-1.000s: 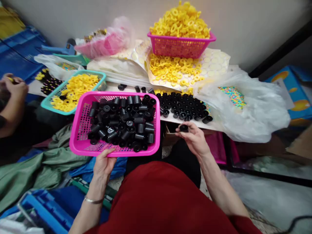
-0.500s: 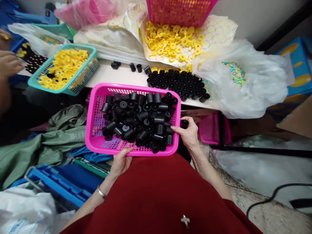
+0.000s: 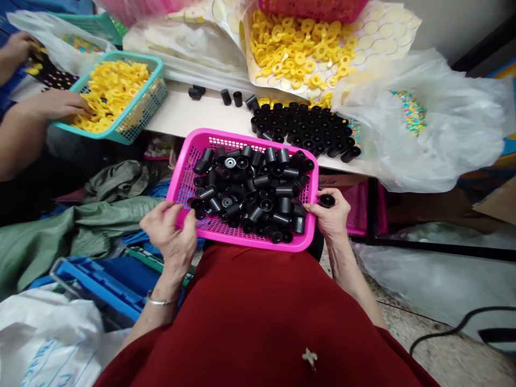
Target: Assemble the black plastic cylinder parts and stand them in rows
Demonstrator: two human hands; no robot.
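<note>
A pink basket [image 3: 186, 177] full of black plastic caps [image 3: 253, 188] rests on my lap, against my red top. My left hand [image 3: 171, 236] grips the basket's near left corner, fingers curled over the rim. My right hand [image 3: 332, 215] is at the basket's right edge; it holds one black cap [image 3: 326, 201] in its fingers while the thumb presses the rim. More black caps [image 3: 306, 131] stand packed in rows on the white table [image 3: 189, 115] beyond the basket.
A teal basket of yellow rings [image 3: 110, 97] sits at the left, with another person's hands [image 3: 52, 102] at it. Yellow rings on sticker sheets [image 3: 298, 54], plastic bags [image 3: 423, 123], green cloth [image 3: 80, 226] and a blue crate [image 3: 97, 285] surround me.
The pink basket has come toward me and to the right onto my lap. My left hand shifted to its left corner; my right hand, still with a cap, moved to its right edge.
</note>
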